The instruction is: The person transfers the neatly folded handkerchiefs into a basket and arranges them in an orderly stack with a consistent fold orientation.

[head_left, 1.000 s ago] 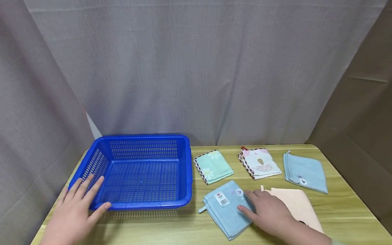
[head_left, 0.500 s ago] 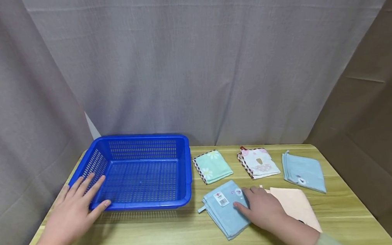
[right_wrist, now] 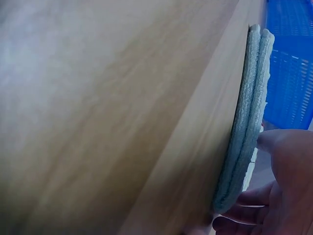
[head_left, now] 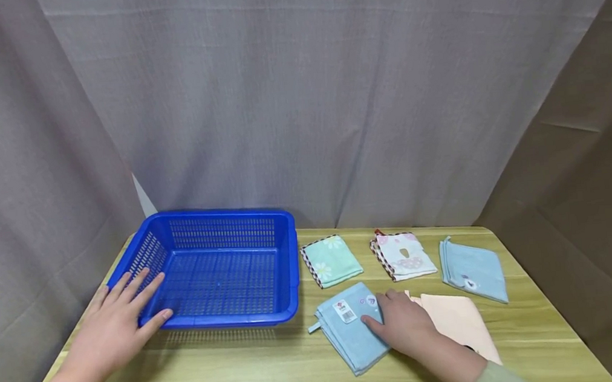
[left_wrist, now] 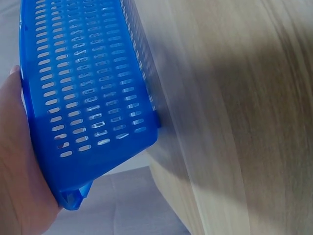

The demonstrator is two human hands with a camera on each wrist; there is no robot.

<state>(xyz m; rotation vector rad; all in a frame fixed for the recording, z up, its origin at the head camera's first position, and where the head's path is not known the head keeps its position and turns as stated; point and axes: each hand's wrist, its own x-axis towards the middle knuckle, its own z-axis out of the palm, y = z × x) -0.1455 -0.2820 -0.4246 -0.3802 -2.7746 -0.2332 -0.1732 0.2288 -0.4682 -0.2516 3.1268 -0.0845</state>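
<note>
My left hand (head_left: 113,329), fingers spread, rests on the front left corner of the blue plastic basket (head_left: 219,321). The left wrist view shows the palm side against the basket's rim (left_wrist: 36,142). At the right edge of a folded light blue towel (head_left: 352,338), my right hand (head_left: 405,322) has its thumb on top and its fingers curled at the edge. In the right wrist view, the right hand (right_wrist: 288,171) pinches the layered towel (right_wrist: 244,117) lying on the table; some fingertips are hidden. A paper label (head_left: 344,311) is on this towel.
A folded peach towel (head_left: 456,320) lies partly behind the right forearm. Along the back are a mint flowered towel (head_left: 334,261), a white patterned towel (head_left: 406,255) and another light blue towel (head_left: 474,270). Grey curtains (head_left: 287,95) surround the wooden table (head_left: 234,373).
My right hand has shifted slightly left over the towel's right edge, and its fingers have curled in. The left hand and basket stay in place.
</note>
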